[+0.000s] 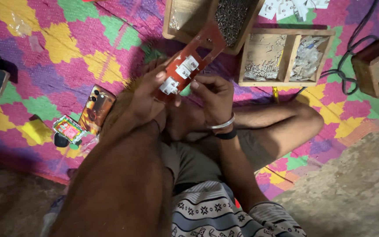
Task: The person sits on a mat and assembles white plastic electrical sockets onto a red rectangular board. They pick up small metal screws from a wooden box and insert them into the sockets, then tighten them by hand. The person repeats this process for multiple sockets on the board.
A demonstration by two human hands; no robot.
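While both hands work mid-frame, left hand [148,98] and right hand [213,98] grip a red switch plate [189,61] carrying white switch modules [185,68], tilted up toward the far side. Far centre, a wooden tray [172,33] holds dark screws [231,15]. Far right, a divided wooden box [286,57] holds silvery screws [262,68] in one compartment and, probably, bagged small parts in the other. White plastic pieces [286,8] lie beyond it. A phone [96,109] lies left on the patterned mat [66,48]; most open mat is far left.
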